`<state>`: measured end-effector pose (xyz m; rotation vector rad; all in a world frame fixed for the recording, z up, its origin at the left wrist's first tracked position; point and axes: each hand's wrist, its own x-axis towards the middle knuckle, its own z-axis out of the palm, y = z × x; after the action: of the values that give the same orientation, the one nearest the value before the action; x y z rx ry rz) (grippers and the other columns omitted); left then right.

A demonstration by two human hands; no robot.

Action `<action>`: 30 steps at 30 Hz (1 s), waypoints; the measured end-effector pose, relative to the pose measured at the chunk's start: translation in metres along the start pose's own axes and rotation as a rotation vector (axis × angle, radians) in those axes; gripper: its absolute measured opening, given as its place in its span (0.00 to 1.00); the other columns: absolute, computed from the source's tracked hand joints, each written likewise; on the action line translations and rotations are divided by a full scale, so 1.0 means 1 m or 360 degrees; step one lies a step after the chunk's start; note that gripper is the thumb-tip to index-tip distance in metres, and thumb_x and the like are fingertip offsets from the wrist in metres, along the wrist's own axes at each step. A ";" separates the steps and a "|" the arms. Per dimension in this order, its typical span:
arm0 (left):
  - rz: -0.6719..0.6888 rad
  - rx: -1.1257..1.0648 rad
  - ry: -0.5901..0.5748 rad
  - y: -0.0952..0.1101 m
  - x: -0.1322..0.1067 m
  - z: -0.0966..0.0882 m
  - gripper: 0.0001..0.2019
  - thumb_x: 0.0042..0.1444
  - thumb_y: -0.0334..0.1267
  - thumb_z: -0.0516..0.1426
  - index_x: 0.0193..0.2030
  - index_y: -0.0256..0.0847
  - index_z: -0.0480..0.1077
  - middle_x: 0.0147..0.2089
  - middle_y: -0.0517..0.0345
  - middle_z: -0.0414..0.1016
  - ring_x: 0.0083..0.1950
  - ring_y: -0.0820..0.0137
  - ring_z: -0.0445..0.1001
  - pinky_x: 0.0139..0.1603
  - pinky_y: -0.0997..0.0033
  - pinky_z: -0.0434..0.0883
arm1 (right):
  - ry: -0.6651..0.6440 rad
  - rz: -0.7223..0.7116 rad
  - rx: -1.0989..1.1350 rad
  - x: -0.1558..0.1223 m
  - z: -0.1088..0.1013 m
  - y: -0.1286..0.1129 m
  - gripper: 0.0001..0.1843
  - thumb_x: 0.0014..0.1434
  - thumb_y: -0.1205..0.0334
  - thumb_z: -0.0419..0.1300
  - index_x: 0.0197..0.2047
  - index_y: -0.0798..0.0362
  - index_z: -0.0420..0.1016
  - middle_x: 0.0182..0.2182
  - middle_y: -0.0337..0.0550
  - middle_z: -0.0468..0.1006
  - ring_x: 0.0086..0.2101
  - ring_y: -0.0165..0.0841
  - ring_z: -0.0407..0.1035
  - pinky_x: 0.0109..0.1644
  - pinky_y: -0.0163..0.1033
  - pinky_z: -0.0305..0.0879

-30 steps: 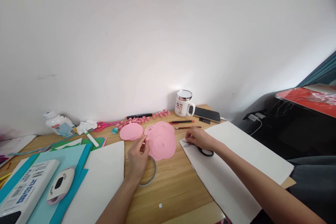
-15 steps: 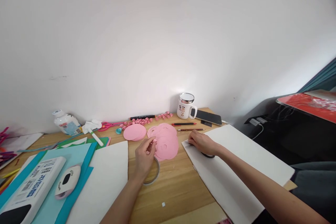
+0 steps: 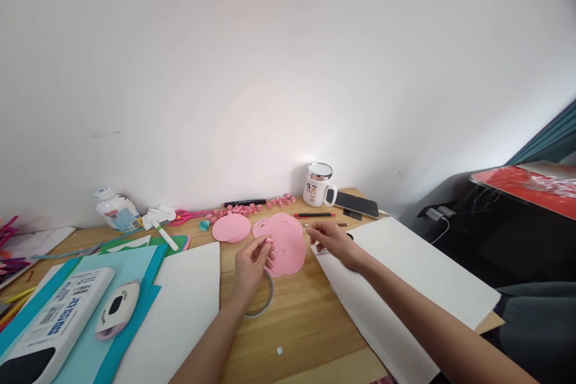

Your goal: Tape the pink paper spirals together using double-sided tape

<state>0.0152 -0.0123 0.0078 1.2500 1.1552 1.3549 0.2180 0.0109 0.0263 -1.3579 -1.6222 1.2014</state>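
Observation:
My left hand (image 3: 254,263) is closed in a pinch on a small pink paper curl (image 3: 269,241), largely covered by the fingers. It is held over a pile of pink paper pieces with curved cutouts (image 3: 290,243). A grey tape ring (image 3: 269,303) lies beside and partly under the left wrist. To the right, my right hand (image 3: 332,240) has bent, closed fingers over the near-left corner of white sheets (image 3: 400,264). A dark curved piece (image 3: 350,236) shows by that hand; what its fingers hold is hidden.
Pink paper discs (image 3: 230,228) and several small pink rolls (image 3: 252,209) lie at the back. Near the wall stand a mug (image 3: 317,189) and a phone (image 3: 357,203). A white bottle (image 3: 117,210), pink scissors (image 3: 186,215) and coloured sheets (image 3: 150,270) occupy the left.
My right hand has lifted slightly and shifted left off the sheet corner; the dark piece now shows above the wrist instead of below it. My left hand has turned slightly, still pinching the pink curl.

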 end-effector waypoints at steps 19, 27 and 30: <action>0.0057 -0.0019 0.0210 -0.004 0.005 -0.008 0.12 0.44 0.40 0.60 0.35 0.35 0.76 0.21 0.59 0.75 0.23 0.71 0.71 0.27 0.72 0.72 | -0.0059 -0.0014 0.0716 0.014 0.084 -0.013 0.13 0.45 0.55 0.60 0.25 0.56 0.66 0.22 0.36 0.69 0.24 0.26 0.65 0.30 0.35 0.67; 0.0036 -0.0084 0.0231 -0.004 0.006 -0.007 0.11 0.42 0.39 0.62 0.33 0.36 0.77 0.21 0.61 0.74 0.22 0.73 0.70 0.24 0.75 0.71 | -0.0097 -0.0041 0.0687 0.012 0.088 -0.016 0.12 0.47 0.55 0.59 0.26 0.57 0.67 0.24 0.38 0.71 0.26 0.27 0.66 0.30 0.34 0.66; 0.0010 -0.0095 0.0269 -0.002 0.005 -0.007 0.12 0.41 0.39 0.63 0.34 0.36 0.77 0.22 0.60 0.76 0.22 0.72 0.71 0.24 0.74 0.71 | -0.0120 -0.0074 0.0657 0.012 0.089 -0.016 0.13 0.48 0.54 0.58 0.28 0.57 0.68 0.24 0.39 0.71 0.27 0.27 0.67 0.30 0.34 0.66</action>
<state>0.0082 -0.0071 0.0060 1.1144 1.2177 1.5120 0.1283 0.0030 0.0116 -1.0187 -1.3494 1.4759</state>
